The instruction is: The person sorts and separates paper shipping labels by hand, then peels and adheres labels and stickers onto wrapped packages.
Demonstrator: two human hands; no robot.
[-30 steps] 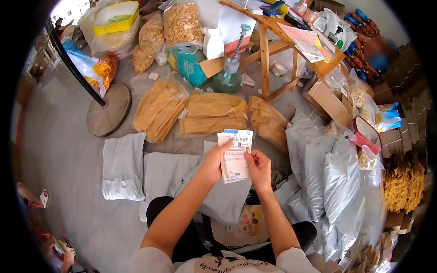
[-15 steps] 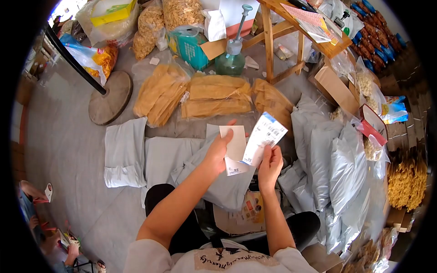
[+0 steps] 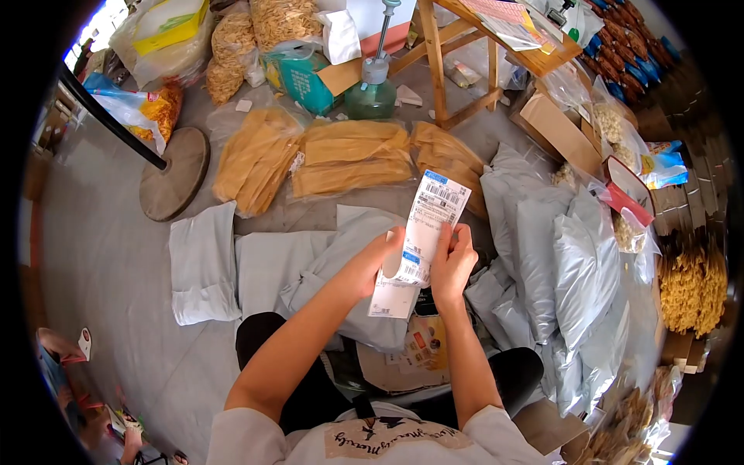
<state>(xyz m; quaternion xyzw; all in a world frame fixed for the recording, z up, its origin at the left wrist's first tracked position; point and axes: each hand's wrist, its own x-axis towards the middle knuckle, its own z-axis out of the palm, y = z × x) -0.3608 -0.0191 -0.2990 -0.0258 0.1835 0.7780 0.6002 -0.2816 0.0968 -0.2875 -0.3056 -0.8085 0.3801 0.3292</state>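
Between my hands, above my lap, is a strip of white shipping labels (image 3: pixel 431 208) with barcodes and blue patches. The strip curls in the middle, and its lower end hangs down. My left hand (image 3: pixel 380 260) grips its left side, the fingertips hidden behind the paper. My right hand (image 3: pixel 454 267) pinches the right edge with thumb and fingers. Just beyond and beneath the labels lie grey mailing bags (image 3: pixel 325 260) on the floor. Under my forearms is an open carton (image 3: pixel 380 370) with a printed sheet (image 3: pixel 422 345) in it.
Bags of flat yellow-brown sheets (image 3: pixel 353 159) lie ahead. Stuffed grey parcels (image 3: pixel 535 240) are heaped at right. A green pump bottle (image 3: pixel 372 97) stands by a wooden table (image 3: pixel 446 74). A round pole base (image 3: pixel 174 172) is at left. Another person's legs (image 3: pixel 62 349) show at lower left.
The label strip has turned face-up and more upright, its two parts now closer together. My left hand has moved slightly down and my right hand a little up. The view has shifted slightly.
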